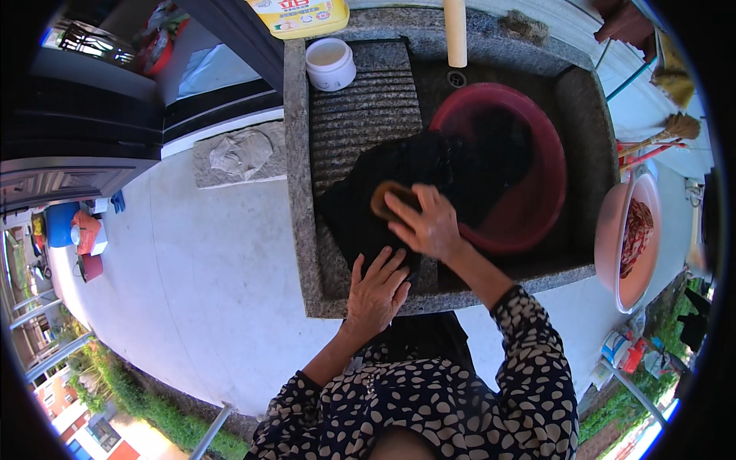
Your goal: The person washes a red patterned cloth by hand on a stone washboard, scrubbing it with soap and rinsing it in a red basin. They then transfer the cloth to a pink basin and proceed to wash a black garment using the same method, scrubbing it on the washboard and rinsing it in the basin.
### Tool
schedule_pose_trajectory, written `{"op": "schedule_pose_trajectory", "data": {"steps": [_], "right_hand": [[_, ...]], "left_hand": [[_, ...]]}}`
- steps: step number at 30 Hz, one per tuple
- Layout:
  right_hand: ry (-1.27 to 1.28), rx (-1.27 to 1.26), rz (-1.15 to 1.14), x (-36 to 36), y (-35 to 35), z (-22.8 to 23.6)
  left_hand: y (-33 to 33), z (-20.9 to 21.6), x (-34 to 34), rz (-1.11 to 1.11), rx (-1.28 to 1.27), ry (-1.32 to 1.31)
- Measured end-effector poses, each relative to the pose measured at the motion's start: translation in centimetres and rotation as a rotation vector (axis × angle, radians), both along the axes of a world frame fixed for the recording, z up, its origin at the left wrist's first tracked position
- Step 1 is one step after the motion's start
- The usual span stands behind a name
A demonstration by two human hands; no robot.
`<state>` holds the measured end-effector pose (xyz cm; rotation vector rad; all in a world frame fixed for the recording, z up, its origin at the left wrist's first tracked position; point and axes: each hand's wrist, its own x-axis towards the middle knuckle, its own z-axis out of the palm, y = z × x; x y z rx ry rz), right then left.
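A dark wet garment [356, 180] lies over the ribbed washboard slab [364, 96] of a stone sink [300, 230]. Its other end hangs into a red basin [548, 184] standing in the sink. My right hand [431, 224] is closed around a brown scrubbing brush [392, 201], which rests on the cloth. Close to the near edge, my left hand [376, 293] lies flat on the garment with its fingers stretched out. The underside of the brush is hidden.
A white tub [330, 64] stands on the washboard's far corner, with a yellow package [303, 17] behind it. A pale pipe [455, 34] points down into the sink. To the right, a pink basin [640, 287] holds patterned red cloth. A grey rag [241, 152] lies on a slab at left.
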<state>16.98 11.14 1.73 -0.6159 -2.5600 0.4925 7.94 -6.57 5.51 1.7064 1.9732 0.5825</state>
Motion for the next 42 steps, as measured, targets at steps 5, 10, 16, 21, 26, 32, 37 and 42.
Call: {"op": "schedule_pose_trajectory", "data": {"steps": [5, 10, 16, 21, 26, 32, 37, 42], "right_hand": [[-0.019, -0.095, -0.343, -4.0, 6.9, -2.3], [-0.018, -0.172, -0.147, -1.9, 2.1, 0.8], [-0.051, -0.064, 0.130, -0.8, -1.5, 0.9], [-0.115, -0.134, -0.224, -7.3, 6.4, -1.7], [-0.059, -0.298, -0.111, -6.3, 2.4, 0.0], [0.048, -0.045, 0.206, -3.2, -2.0, 0.0], [0.090, -0.025, -0.347, -6.5, 6.0, -3.1], [-0.010, -0.381, -0.536, -6.3, 8.3, -2.5]], "left_hand": [[0.0, 0.0, 0.1, -0.024, 0.075, -0.017], [-0.4, 0.2, 0.1, 0.010, 0.097, -0.003], [-0.3, 0.1, 0.0, 0.008, 0.130, -0.050], [-0.3, -0.6, -0.1, -0.018, 0.148, -0.116], [0.0, -0.1, -0.5, -0.003, 0.168, -0.113], [-0.4, -0.4, -0.1, 0.022, 0.185, -0.061], [0.0, -1.0, 0.3, 0.058, 0.214, -0.113], [2.3, 1.4, -1.4, 0.223, 0.317, -0.128]]}}
